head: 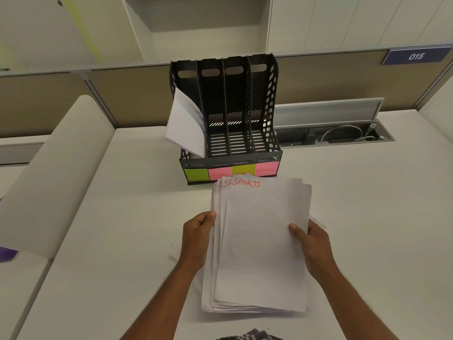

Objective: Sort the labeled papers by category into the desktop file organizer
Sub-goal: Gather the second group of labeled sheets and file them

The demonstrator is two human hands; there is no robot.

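Pale cubicle panels and a white laminate desk [355,217] surround you. At twelve o'clock stands the black plastic four-slot file organizer [228,114], white sheets [183,123] curling from its leftmost slot. Your left hand [197,238] pinches the fanned stack of white papers marked SPORTS [259,244] at nine o'clock; your right hand [311,244] grips it at three o'clock, thumb on top.

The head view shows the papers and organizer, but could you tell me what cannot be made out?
- Third sticky label: the stack of papers covers it.
- Lower sheets' labels: overlapped by the top sheet.
- Filed papers in the organizer: writing not legible.
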